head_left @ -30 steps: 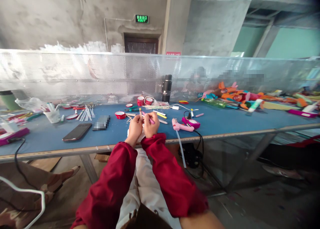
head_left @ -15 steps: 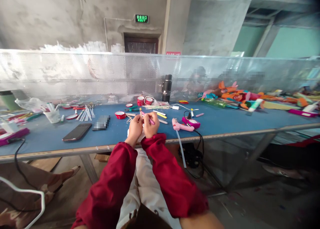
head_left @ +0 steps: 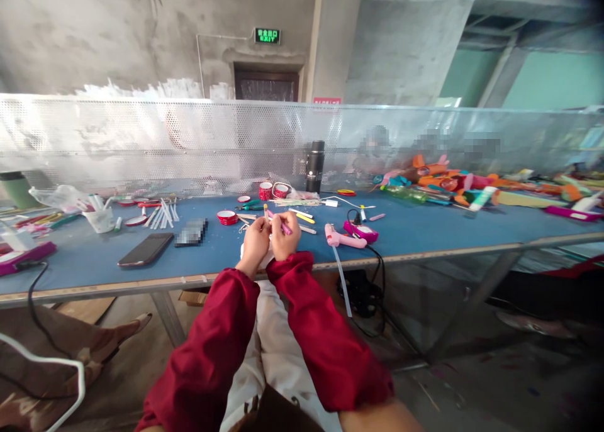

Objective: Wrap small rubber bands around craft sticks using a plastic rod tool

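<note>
My two hands meet just above the front edge of the blue table. Closed fingers of my left hand (head_left: 256,240) pinch a thin, pale stick with a yellowish tip (head_left: 265,209), which points up. Beside it, my right hand (head_left: 287,238) is closed around a purple pen-like thing (head_left: 285,229); its far end reaches toward the stick. Whether the two touch is too small to tell. Something white (head_left: 267,260) shows below the hands, mostly hidden. To the left sits a stack of red tape rolls (head_left: 227,217); a yellow stick (head_left: 304,218) lies to the right.
A pink glue gun (head_left: 343,237) lies at right, its glue stick hanging over the table edge. A black bottle (head_left: 314,168) stands behind. Phone (head_left: 145,250), white cup of pens (head_left: 99,220) and loose white sticks (head_left: 163,214) are at left. Orange craft pieces (head_left: 436,179) pile up at far right.
Both hands keep nearly the same place and grip. The yellowish-tipped stick in my left hand shows slightly differently between my fingers; nothing else has visibly moved.
</note>
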Demonstrator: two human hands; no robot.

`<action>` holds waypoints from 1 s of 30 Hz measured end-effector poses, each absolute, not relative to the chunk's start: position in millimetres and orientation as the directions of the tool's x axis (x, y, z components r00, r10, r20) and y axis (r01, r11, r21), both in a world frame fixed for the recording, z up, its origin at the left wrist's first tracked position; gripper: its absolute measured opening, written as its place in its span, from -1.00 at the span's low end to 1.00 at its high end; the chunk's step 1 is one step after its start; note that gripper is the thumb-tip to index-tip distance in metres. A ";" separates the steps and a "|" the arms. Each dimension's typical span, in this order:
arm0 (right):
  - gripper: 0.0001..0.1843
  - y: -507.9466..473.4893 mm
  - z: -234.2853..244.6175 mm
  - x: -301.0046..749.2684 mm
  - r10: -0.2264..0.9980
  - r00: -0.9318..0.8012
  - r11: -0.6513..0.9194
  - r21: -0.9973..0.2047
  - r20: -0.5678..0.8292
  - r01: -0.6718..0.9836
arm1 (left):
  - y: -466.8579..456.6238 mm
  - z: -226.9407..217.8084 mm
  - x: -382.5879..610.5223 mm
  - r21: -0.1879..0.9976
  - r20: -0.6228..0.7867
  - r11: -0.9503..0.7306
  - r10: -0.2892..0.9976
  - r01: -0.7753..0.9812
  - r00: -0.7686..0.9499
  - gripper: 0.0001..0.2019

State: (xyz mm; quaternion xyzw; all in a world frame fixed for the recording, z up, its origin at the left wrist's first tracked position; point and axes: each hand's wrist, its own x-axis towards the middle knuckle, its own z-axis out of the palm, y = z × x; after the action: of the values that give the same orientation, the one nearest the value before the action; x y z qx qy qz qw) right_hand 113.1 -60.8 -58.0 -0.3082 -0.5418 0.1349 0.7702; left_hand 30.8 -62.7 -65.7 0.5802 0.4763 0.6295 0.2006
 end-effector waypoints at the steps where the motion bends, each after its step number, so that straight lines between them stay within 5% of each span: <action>1: -0.76 -60.7 -58.2 113.1 0.540 0.382 0.773 -0.622 0.749 0.127 | -62.9 -65.7 30.7 0.832 0.539 -0.464 0.805 0.305 -0.248 -0.79; 30: -0.76 -63.9 -57.3 113.7 0.539 0.379 0.772 -0.621 0.752 0.135 | -63.5 -66.5 30.1 0.830 0.541 -0.464 0.804 0.308 -0.248 -0.79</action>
State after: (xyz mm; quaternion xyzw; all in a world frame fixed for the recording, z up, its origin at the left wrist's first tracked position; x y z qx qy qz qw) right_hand 113.7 -63.9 -57.3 -0.3112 -0.5416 0.1311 0.7698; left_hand 30.1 -63.5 -66.5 0.5808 0.4787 0.6282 0.1971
